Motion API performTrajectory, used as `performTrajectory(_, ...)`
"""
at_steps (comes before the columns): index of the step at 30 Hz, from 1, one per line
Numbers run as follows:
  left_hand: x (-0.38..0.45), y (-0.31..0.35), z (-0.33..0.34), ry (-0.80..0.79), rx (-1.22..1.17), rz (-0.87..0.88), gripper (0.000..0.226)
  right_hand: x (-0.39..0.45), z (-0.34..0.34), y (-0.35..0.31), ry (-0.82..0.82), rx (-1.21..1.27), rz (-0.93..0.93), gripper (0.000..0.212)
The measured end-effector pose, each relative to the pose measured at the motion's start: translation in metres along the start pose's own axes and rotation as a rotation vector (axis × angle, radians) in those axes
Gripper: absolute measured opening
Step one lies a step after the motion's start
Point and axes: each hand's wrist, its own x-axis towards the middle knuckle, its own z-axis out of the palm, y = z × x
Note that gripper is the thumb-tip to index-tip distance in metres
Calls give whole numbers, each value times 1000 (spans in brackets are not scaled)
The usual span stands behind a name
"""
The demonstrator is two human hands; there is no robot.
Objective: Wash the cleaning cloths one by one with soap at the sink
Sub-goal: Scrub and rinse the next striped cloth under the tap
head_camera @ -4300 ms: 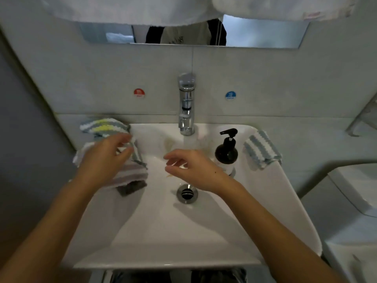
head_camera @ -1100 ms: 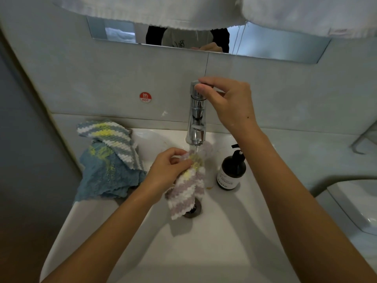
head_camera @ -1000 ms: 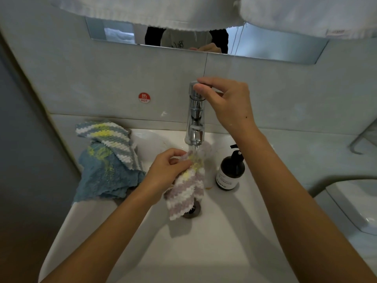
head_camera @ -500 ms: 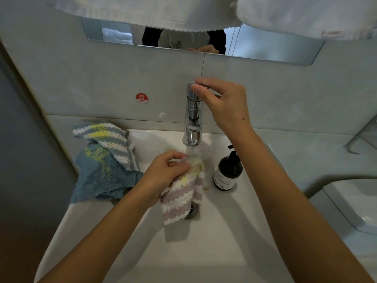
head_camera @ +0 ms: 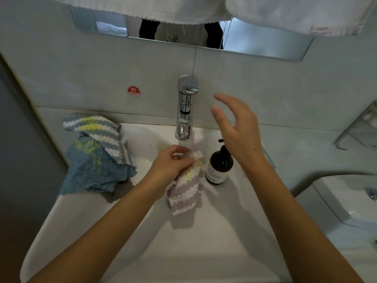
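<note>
Two bare forearms reach in over the near rim of the white sink [head_camera: 98, 225], which serves as the reference point. Above the middle of the basin, the left hand [head_camera: 169, 166] pinches the top of a mauve-and-white striped cloth [head_camera: 186, 186] between thumb and curled fingers; the cloth hangs down into the basin, directly below the spout of the chrome faucet [head_camera: 185, 111]. The right hand [head_camera: 237, 127] hangs in the air to the right of the faucet, fingers spread and loosely bent, holding nothing and touching nothing. A dark soap pump bottle [head_camera: 219, 167] stands on the basin's right rear, just beside the hanging cloth and under the right wrist. On the sink's left rear corner lies a pile of cloths: a green-and-yellow striped cloth [head_camera: 100, 131] on top of a blue cloth [head_camera: 93, 172], the latter draped over the sink edge. The front half of the basin lies open. On the wall behind the sink, a red HOT sticker [head_camera: 133, 91] sits left of the faucet, with white towels [head_camera: 285, 13] hanging overhead.
</note>
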Motion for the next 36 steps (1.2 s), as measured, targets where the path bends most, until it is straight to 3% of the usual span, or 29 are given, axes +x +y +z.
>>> performTrajectory(3, 9, 3, 17, 45, -65, 13, 26, -14, -9, 27, 53, 49, 212, 31)
performTrajectory(8, 23, 4, 43, 131, -138, 58, 20, -26, -1, 56, 4, 193, 531, 21)
performTrajectory(12, 29, 1, 53, 185, -133, 55, 19, -31, 10, 65, -12, 421, 702, 29)
performTrajectory(18, 28, -1, 60, 160, -176, 59, 19, -38, 19, 69, -30, 467, 653, 37)
performTrajectory(27, 26, 0, 65, 91, -289, 35, 24, -38, 23, 71, -92, 674, 792, 39)
performTrajectory(36, 30, -2, 65, 101, -336, 5, 24, -39, 28, 78, -72, 639, 698, 36)
